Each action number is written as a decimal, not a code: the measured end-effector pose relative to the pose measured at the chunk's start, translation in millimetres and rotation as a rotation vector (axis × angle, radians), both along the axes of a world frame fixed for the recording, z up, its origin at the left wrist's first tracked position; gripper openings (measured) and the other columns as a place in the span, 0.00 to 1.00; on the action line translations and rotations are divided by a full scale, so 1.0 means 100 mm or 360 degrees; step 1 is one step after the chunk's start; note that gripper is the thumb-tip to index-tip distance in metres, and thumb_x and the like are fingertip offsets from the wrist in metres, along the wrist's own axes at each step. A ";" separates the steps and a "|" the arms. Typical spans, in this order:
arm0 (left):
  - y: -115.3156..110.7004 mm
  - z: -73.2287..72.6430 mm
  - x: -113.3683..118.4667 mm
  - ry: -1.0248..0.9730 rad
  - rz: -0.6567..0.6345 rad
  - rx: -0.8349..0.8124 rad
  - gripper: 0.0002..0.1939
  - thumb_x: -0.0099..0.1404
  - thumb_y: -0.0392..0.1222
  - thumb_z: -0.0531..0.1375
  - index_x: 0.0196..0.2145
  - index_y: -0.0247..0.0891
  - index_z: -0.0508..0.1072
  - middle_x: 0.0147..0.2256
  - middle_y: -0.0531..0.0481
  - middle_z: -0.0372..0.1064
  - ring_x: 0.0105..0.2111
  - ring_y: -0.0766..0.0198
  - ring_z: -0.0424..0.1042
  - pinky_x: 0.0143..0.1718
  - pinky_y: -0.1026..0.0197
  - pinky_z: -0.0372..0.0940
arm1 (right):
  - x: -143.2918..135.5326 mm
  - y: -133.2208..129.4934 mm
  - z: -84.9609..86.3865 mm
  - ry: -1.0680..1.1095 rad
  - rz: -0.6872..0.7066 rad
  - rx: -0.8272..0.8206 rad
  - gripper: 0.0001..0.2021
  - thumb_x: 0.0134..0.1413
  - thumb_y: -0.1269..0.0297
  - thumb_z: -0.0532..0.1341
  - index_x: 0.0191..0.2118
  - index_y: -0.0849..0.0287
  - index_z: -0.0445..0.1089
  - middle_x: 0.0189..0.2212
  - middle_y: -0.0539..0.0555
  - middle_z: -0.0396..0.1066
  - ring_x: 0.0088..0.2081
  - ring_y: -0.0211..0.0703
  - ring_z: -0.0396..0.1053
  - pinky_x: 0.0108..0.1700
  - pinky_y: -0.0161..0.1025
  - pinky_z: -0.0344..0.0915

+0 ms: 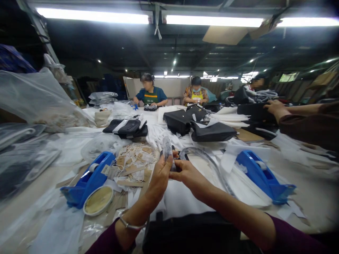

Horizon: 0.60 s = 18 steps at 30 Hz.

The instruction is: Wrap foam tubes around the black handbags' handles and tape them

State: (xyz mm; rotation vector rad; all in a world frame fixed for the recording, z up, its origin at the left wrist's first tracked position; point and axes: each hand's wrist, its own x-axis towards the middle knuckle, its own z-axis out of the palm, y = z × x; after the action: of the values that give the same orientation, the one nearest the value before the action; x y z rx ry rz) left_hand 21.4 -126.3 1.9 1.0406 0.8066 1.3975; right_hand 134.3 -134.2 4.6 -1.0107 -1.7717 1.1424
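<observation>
In front of me my left hand [161, 173] and my right hand [190, 175] meet, fingers closed around a bag strap [167, 147] wrapped in clear plastic. One end of the strap points up past my left thumb. From near my right fingers a wrapped length of strap [209, 160] arcs right and down. Close to my body lies a black bag [190, 234], with white sheet material [178, 201] on the side beyond it. My fingers hide part of the gripped strap.
Blue tape dispensers [88, 180] [262, 176] stand left and right. Near the left one are a round tub [98, 200] and a pile of tags and strings [135, 162]. Several black bags [213, 131] lie farther back. A co-worker's arm [296, 116] reaches in at right; other people sit opposite.
</observation>
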 end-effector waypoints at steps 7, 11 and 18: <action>0.14 0.09 -0.08 -0.0267 -0.0319 -0.0230 0.18 0.61 0.48 0.61 0.44 0.32 0.74 0.34 0.46 0.73 0.35 0.63 0.71 0.35 0.64 0.64 | 0.04 0.06 -0.07 -0.0275 -0.0187 0.0776 0.06 0.56 0.74 0.54 0.30 0.59 0.65 0.36 0.54 0.61 0.41 0.42 0.62 0.45 0.39 0.61; 0.18 0.06 -0.07 -0.0332 -0.0284 -0.0157 0.17 0.62 0.46 0.60 0.45 0.31 0.73 0.34 0.46 0.74 0.37 0.62 0.72 0.41 0.62 0.65 | 0.13 0.03 0.10 -0.0249 -0.0289 0.0672 0.08 0.57 0.73 0.56 0.32 0.58 0.71 0.31 0.51 0.63 0.36 0.39 0.64 0.41 0.36 0.62; 0.14 0.05 -0.03 -0.0357 -0.0379 -0.0185 0.15 0.64 0.43 0.58 0.45 0.31 0.73 0.35 0.45 0.74 0.39 0.61 0.72 0.45 0.59 0.66 | 0.18 0.10 0.16 -0.0427 -0.0154 0.0849 0.13 0.50 0.81 0.55 0.22 0.58 0.70 0.25 0.50 0.65 0.35 0.39 0.68 0.44 0.36 0.61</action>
State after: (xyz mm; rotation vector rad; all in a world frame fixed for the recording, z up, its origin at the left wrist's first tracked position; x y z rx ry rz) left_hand 18.8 -112.4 6.6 0.8428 0.5722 1.2229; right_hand 152.0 -124.2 20.9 -0.9324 -2.0588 0.4412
